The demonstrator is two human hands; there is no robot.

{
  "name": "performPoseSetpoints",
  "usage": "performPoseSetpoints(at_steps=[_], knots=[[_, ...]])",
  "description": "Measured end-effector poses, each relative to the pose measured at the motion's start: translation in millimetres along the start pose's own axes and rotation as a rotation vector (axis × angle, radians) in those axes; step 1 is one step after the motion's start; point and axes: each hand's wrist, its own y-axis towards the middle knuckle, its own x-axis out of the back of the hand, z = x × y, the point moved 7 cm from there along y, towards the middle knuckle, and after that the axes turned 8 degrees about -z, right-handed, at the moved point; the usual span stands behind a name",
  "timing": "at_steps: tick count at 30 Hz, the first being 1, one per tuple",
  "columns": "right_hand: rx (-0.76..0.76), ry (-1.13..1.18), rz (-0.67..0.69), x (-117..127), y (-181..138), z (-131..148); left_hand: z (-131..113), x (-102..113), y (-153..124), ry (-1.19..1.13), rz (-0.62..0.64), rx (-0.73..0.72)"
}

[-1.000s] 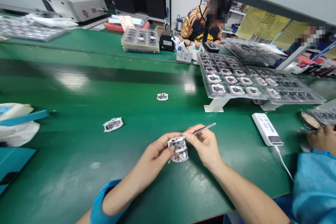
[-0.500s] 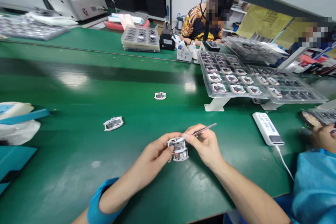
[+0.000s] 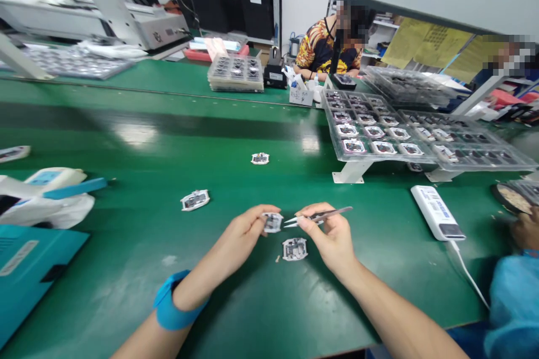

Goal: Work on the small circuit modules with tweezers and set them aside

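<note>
One white-framed circuit module (image 3: 273,222), lower centre of the frame, sits pinched in our left hand (image 3: 239,236), best kept steady while our right hand (image 3: 332,236) grips tweezers (image 3: 337,212), tips parted, just beside it.

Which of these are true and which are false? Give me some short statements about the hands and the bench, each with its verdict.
1. The right hand holds tweezers. True.
2. The left hand holds nothing. False: it holds a white-rimmed part.
3. A loose part lies on the bench near the hands. True.
4. The blue band is on the right arm. False: it is on the left arm.
5. The bench top is red. False: it is green.
</note>
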Motion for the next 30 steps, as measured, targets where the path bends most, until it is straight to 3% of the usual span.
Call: performPoseSetpoints(at_steps=[3, 6, 11, 14, 19, 22, 26, 30], knots=[[0.026, -0.036, 0.008, 1, -1, 1, 33, 33, 16, 0.234, -0.167, 0.076], [0.034, -0.035, 0.041, -2, -3, 4, 56, 64, 15, 0.400, -0.282, 0.152], [0.081, -0.043, 0.037, -3, -5, 13, 52, 85, 1, 0.561, -0.384, 0.131], [0.127, -0.062, 0.022, -2, -5, 20, 43, 81, 24, 0.550, -0.385, 0.052], [0.194, -0.119, 0.003, 1, -2, 24, 41, 60, 105, 0.369, -0.323, -0.036], [0.218, -0.144, -0.007, 2, 1, 22, 42, 53, 136, 0.254, -0.333, -0.032], [0.207, -0.143, -0.022, 3, 4, 20, 35, 47, 138, 0.043, -0.325, -0.015], [0.183, -0.095, -0.072, 8, 5, 22, 22, 28, 101, -0.255, -0.257, 0.043]])
